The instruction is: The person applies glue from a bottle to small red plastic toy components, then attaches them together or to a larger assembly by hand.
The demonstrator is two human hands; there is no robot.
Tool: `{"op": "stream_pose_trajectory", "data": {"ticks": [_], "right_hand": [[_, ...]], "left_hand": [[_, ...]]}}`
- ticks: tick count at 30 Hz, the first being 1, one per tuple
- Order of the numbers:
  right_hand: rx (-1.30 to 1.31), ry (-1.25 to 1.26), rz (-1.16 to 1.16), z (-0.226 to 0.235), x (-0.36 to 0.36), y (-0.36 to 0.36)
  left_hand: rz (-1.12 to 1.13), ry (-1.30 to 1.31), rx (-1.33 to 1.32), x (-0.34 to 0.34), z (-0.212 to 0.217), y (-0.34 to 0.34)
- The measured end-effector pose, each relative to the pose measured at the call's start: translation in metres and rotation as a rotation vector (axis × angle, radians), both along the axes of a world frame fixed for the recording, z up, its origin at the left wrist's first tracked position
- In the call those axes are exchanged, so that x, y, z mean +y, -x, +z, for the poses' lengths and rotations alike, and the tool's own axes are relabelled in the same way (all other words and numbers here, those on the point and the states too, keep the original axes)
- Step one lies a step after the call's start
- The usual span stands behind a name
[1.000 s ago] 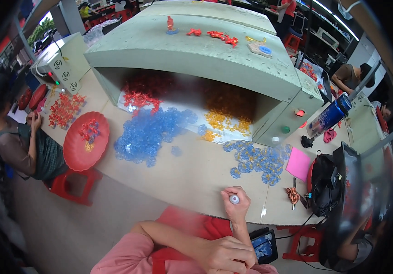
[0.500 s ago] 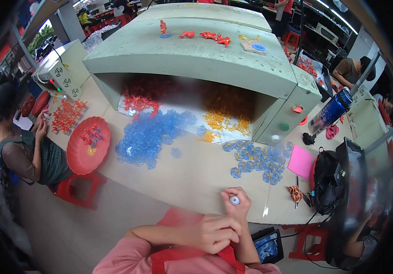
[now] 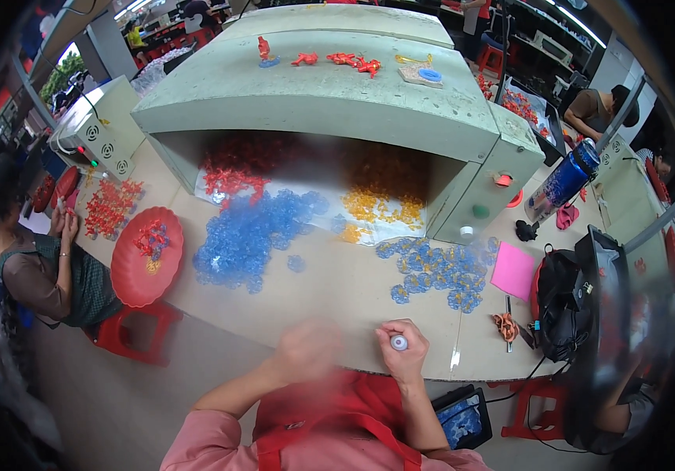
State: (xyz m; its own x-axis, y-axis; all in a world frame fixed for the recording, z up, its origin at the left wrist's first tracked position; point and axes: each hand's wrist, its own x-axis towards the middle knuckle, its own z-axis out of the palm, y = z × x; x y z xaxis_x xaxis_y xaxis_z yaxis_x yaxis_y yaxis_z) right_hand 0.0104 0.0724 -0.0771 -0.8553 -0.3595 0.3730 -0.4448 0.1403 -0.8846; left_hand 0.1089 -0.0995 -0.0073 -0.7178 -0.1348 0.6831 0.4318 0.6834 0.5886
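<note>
While the right hand (image 3: 404,351) grips a small white piece (image 3: 398,342), blue parts (image 3: 252,235) litter the table (image 3: 329,290).

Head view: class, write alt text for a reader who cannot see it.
The right hand pinches a small white cylinder at the table edge; the blurred left hand is beside it. Blue plastic pieces lie heaped beyond.

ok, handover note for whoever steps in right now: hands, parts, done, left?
Right hand: closed around a small white round-tipped piece at the near edge of the tan worktable.
Left hand: blurred beside it, grip unclear.
Parts: large blue translucent plastic pile centre-left, smaller blue pile ahead of the right hand.
Done: not visible.
Left: both piles lie unsorted.
</note>
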Motion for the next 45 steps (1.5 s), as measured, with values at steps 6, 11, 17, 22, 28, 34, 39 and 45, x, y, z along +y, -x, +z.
{"op": "stream_pose_trajectory", "data": {"ticks": [6, 11, 17, 22, 28, 34, 39, 45], "right_hand": [[0.038, -0.007, 0.006, -0.002, 0.004, -0.006], [-0.039, -0.046, -0.002, 0.003, 0.000, -0.003], [-0.022, 0.014, 0.002, 0.008, -0.002, 0.001], [-0.067, 0.023, 0.029, 0.006, -0.001, -0.002], [-0.002, -0.011, -0.003, 0.004, 0.002, -0.004], [0.000, 0.042, 0.031, 0.007, -0.002, 0.001], [-0.013, 0.078, 0.052, 0.006, 0.000, 0.001], [-0.018, 0.053, 0.022, 0.007, 0.010, -0.001]], "left_hand": [[0.173, 0.103, 0.039, -0.025, 0.022, -0.004], [0.358, -0.044, 0.173, -0.093, 0.066, 0.025], [0.459, -0.242, -0.294, -0.106, 0.018, 0.018], [0.617, -0.039, -0.506, -0.107, -0.026, 0.017], [0.488, 0.191, -0.506, -0.089, -0.043, 0.053], [0.575, 0.103, -0.678, -0.088, -0.040, 0.052], [0.506, 0.208, -0.554, -0.086, -0.049, 0.061], [0.218, -0.279, -0.360, 0.000, 0.038, 0.044]]}}
